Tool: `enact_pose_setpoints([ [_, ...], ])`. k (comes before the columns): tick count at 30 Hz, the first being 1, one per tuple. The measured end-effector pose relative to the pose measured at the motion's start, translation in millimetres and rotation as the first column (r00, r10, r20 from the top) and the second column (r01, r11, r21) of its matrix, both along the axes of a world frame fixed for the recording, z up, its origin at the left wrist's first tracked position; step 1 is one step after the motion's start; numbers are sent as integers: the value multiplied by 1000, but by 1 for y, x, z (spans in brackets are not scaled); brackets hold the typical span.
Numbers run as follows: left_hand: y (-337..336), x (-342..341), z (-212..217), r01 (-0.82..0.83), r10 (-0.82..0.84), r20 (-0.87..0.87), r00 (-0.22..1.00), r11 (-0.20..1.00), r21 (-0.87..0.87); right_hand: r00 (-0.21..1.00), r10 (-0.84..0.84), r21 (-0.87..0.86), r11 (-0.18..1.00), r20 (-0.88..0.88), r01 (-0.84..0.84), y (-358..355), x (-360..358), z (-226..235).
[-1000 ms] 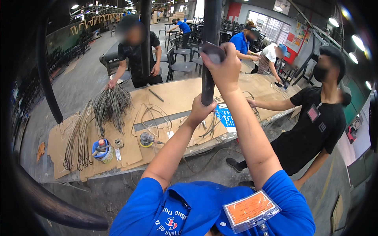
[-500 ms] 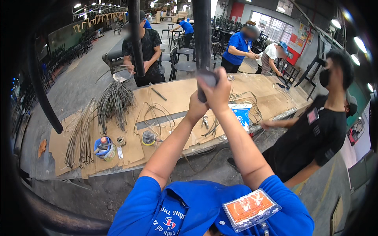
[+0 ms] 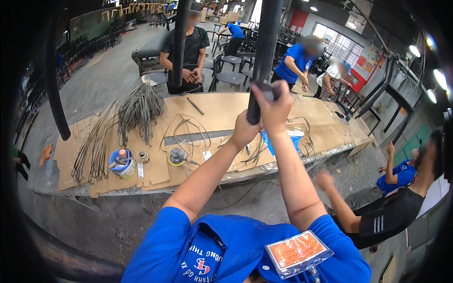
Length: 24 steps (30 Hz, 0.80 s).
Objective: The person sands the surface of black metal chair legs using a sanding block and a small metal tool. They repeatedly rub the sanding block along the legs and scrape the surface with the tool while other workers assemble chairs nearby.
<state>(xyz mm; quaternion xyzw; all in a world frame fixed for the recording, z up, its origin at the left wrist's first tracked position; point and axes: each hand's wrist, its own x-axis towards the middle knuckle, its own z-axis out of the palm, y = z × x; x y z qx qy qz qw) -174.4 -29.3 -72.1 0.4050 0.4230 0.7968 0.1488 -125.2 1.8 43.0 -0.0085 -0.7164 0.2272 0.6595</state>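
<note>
A dark chair leg (image 3: 266, 45) hangs down in front of me, and my left hand (image 3: 247, 131) is wrapped round its lower end. My right hand (image 3: 276, 107) is closed on a dark pad (image 3: 267, 91), which it presses against the leg just above my left hand. Whether the pad is sandpaper or a block I cannot make out. More dark legs, one left of centre (image 3: 180, 45) and one farther left (image 3: 56, 94), hang alongside. Below my hands, a blue and white bag (image 3: 289, 141) lies on the cardboard-covered table (image 3: 217, 111).
Bundles of grey cords (image 3: 140, 111) and tan cords (image 3: 96, 146) lie on the table's left. Nearby are a blue-rimmed bucket (image 3: 121, 165), a round sander (image 3: 178, 157) and a short dark rod (image 3: 195, 106). A person in black (image 3: 391, 214) stands close on my right; others work beyond.
My view has shifted, and the pad in my right hand has turned slightly against the leg. The person in black at right has moved farther right and lower; a person in blue now shows behind.
</note>
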Motion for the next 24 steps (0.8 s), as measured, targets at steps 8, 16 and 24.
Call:
enact_pose_setpoints([
  [8, 4, -9, -5, -63, 64, -21, 998, 998, 9, 998, 43, 45, 998, -54, -41, 8, -8, -12],
  [16, -4, -15, -3, -64, 70, 51, 996, 992, -107, 999, 1, 65, 998, 45, -4, 13, -32, 18],
  [24, -23, -24, -5, -297, 291, -66, 954, 949, -102, 949, -21, 93, 996, 316, -9, -13, -9, -41],
])
